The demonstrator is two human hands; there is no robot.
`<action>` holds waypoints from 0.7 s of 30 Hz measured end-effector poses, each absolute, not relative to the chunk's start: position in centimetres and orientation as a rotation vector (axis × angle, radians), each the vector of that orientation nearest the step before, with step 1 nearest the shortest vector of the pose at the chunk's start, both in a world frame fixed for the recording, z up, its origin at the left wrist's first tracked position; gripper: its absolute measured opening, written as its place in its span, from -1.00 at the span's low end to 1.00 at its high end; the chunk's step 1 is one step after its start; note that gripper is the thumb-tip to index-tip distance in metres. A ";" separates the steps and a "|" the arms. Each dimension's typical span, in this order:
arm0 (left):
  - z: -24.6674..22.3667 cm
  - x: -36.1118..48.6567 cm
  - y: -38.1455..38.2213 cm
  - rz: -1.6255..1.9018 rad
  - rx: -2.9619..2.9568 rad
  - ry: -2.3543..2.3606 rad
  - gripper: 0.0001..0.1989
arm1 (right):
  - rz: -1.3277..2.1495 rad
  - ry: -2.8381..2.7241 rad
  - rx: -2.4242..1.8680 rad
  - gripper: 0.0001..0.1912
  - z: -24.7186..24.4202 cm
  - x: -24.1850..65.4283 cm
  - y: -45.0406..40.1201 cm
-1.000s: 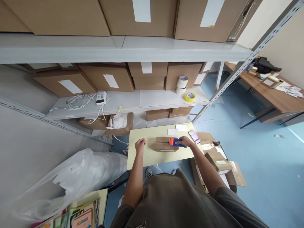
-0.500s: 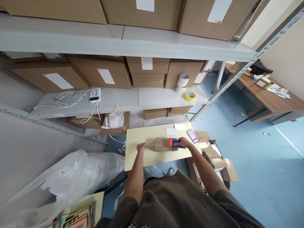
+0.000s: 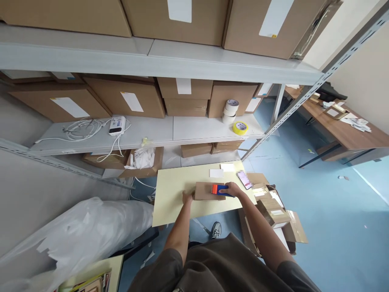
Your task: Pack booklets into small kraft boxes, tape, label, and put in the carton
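A small brown cardboard box [image 3: 202, 191] lies on the pale yellow table [image 3: 168, 190]. My left hand [image 3: 187, 197] is at the box's left end, its thumb apart from the fingers and touching the edge. My right hand [image 3: 232, 189] is closed around a blue and orange tape dispenser [image 3: 219, 190], which rests over the right part of the box top. Behind the box lie two white labels [image 3: 216, 173], and a phone [image 3: 244, 179] sits at the table's right end.
A metal shelf [image 3: 194, 132] behind the table holds boxes, tape rolls [image 3: 240, 128] and a white power strip [image 3: 117, 125]. Opened cartons [image 3: 272, 211] are piled right of the table. A large plastic-wrapped bundle [image 3: 100, 227] stands at the left.
My left hand has moved right to the box and gone from closed to touching its end. The box top now looks flat and closed. The view has shifted slightly.
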State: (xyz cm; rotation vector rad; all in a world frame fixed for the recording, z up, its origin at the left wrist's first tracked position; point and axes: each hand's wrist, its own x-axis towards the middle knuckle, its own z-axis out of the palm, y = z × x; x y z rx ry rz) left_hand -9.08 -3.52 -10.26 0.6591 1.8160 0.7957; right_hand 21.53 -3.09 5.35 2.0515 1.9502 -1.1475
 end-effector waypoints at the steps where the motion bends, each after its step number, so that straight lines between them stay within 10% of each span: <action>1: -9.7 -9.5 -3.6 0.779 0.702 1.858 -0.76 | -1.138 1.943 2.062 -0.38 5.2 21.5 -3.1; 21: -7.0 -1.4 -4.2 0.412 1.294 1.918 -0.48 | -0.975 1.909 2.033 -0.26 4.1 30.1 -3.3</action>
